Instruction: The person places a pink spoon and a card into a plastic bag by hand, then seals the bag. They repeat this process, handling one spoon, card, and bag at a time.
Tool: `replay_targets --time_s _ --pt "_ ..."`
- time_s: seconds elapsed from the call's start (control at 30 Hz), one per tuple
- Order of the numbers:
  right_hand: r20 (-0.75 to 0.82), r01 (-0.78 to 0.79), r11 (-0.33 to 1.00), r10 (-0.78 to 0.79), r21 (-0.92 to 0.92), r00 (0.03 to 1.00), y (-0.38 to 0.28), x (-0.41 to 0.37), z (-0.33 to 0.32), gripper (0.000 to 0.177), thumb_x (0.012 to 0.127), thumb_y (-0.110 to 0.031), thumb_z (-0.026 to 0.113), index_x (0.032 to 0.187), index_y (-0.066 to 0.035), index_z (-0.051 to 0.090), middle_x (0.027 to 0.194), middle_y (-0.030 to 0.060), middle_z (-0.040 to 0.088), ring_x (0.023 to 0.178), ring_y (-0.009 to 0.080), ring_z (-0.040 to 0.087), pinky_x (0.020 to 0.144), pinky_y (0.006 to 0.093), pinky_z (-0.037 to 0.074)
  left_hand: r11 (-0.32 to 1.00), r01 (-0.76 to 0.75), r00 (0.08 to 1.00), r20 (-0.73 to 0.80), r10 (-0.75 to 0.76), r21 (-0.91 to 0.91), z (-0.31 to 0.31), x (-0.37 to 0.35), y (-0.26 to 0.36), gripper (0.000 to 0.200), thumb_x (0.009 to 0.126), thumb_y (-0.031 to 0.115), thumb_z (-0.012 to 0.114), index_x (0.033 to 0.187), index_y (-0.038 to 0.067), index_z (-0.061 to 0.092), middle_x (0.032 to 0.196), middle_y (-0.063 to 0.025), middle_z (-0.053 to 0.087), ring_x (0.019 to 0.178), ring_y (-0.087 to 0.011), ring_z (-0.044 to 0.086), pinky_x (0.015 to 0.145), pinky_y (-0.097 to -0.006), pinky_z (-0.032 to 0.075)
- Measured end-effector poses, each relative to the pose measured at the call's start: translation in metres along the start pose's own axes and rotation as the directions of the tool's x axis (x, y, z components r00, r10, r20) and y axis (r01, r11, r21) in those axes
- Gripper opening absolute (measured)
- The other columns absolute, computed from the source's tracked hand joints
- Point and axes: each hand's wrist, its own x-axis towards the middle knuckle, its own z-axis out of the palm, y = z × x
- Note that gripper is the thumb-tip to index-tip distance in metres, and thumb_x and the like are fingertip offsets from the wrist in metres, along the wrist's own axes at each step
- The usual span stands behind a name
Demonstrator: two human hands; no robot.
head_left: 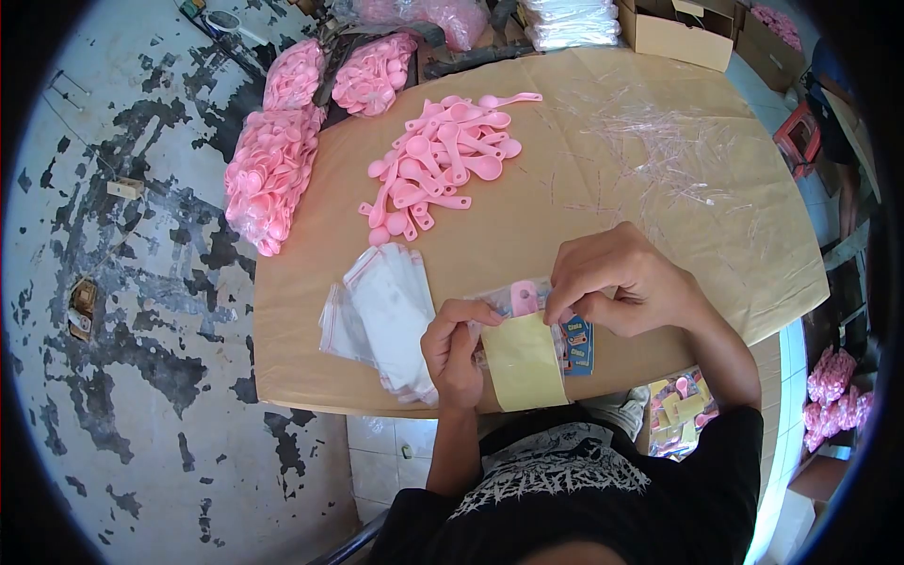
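Left hand (pixel 455 353) pinches left side of a clear packet (pixel 478 345) near the worktop's (pixel 659 254) front edge; right hand (pixel 617 282), fingers bent, pinches its upper right. Yellow card (pixel 525 363) across the packet, pink spoon handle (pixel 524 298) poking above it (hole in the end). Blue card (pixel 577 347) just right of it. Clear bags (pixel 391 320) stacked by the front left corner. Pink spoons (pixel 443 155) heaped toward the back edge, thin clear strips (pixel 669 155) scattered toward the back right corner.

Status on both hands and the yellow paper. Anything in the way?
Left hand pinching yellow paper, upper left. Right hand fingertips at upper right corner, grip unclear. Pink handle showing above. Blue card close alongside, nothing covering paper's middle.
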Motion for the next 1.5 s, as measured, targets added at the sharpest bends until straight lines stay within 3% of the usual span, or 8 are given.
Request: replay_targets --time_s 0.2,0.37,0.57,0.8,0.97,1.1,1.23,1.5 --pt "-0.038 -0.101 0.994 0.099 -0.040 0.994 0.001 -0.001 -0.004 0.020 0.077 0.004 0.051 0.089 -0.003 0.064 0.076 0.0095 0.067 0.072 0.0237 0.066 0.065 0.0345 0.053 0.953 0.014 0.999 0.044 0.000 -0.301 -0.002 0.002 -0.007 0.008 0.095 0.004 0.047 0.098 -0.001 0.054 0.090 -0.0041 0.054 0.071 -0.0115 0.051 0.071 -0.0216 0.042" --pt "-0.120 -0.362 0.861 0.426 0.358 0.897 0.001 -0.002 0.001 0.025 0.087 -0.001 0.052 0.111 -0.003 0.054 0.085 0.0107 0.066 0.076 0.0171 0.065 0.067 0.0314 0.053 0.991 0.126 0.991 0.039 -0.127 0.042 0.016 0.001 0.009 0.025 0.088 -0.006 0.064 0.104 0.001 0.046 0.095 -0.0086 0.058 0.073 -0.0116 0.062 0.061 -0.0194 0.050" --pt "-0.035 -0.392 0.896 0.408 0.210 0.912 -0.002 0.001 0.022 0.036 0.091 -0.019 0.069 0.121 -0.005 0.055 0.095 0.0098 0.068 0.085 0.0152 0.066 0.072 0.0296 0.054 0.992 0.128 0.965 0.228 -0.130 0.021 0.013 -0.006 0.011 0.056 0.086 -0.014 0.060 0.133 0.001 0.032 0.126 -0.0255 0.055 0.102 -0.0263 0.067 0.081 -0.0319 0.059" --pt "-0.001 -0.526 0.830 0.535 -0.183 0.845 -0.044 -0.063 -0.005 0.030 0.083 -0.010 0.075 0.111 -0.006 0.064 0.094 0.0084 0.071 0.083 0.0186 0.071 0.071 0.0297 0.054 0.998 0.030 0.999 -0.015 -0.031 -0.058 -0.054 -0.032 0.043 0.037 0.094 -0.001 0.056 0.127 -0.002 0.040 0.122 -0.0301 0.057 0.092 -0.0356 0.069 0.077 -0.0428 0.061" --pt "0.186 -0.720 0.538 0.838 -0.440 0.513 -0.082 -0.105 -0.031 0.023 0.080 -0.010 0.076 0.101 -0.008 0.068 0.091 0.0070 0.072 0.081 0.0235 0.070 0.072 0.0327 0.053 0.911 -0.120 0.866 -0.407 0.291 0.394 -0.156 -0.064 0.062 0.025 0.097 0.009 0.050 0.118 -0.004 0.047 0.113 -0.0297 0.059 0.094 -0.0363 0.067 0.080 -0.0455 0.059" --pt "0.081 -0.864 0.233 0.972 -0.447 0.220 -0.089 -0.112 -0.041 0.022 0.074 -0.014 0.079 0.095 -0.009 0.072 0.091 0.0076 0.072 0.085 0.0246 0.070 0.078 0.0347 0.052 0.842 -0.040 0.909 -0.330 0.254 0.539 -0.168 -0.074 0.054 0.027 0.088 0.003 0.056 0.115 -0.004 0.055 0.116 -0.0264 0.062 0.116 -0.0378 0.059 0.103 -0.0467 0.044" --pt "0.071 -0.577 0.163 0.981 -0.800 0.180 -0.106 -0.120 -0.047 0.012 0.073 -0.014 0.077 0.085 -0.012 0.074 0.094 0.0045 0.073 0.090 0.0244 0.066 0.090 0.0375 0.047 0.662 0.007 0.978 -0.143 0.152 0.750 -0.151 -0.073 0.060 0.018 0.082 0.008 0.063 0.097 0.000 0.065 0.122 -0.0205 0.062 0.124 -0.0407 0.053 0.108 -0.0516 0.035" --pt "0.179 -0.371 0.628 0.638 -0.684 0.749 -0.098 -0.005 0.007 0.015 0.077 -0.009 0.071 0.091 -0.006 0.071 0.087 0.0094 0.069 0.084 0.0283 0.065 0.080 0.0409 0.050 0.610 -0.052 0.997 0.003 0.082 0.791 -0.132 -0.060 0.050 0.034 0.076 0.010 0.073 0.109 0.005 0.069 0.131 -0.0162 0.059 0.129 -0.0390 0.049 0.109 -0.0556 0.031"
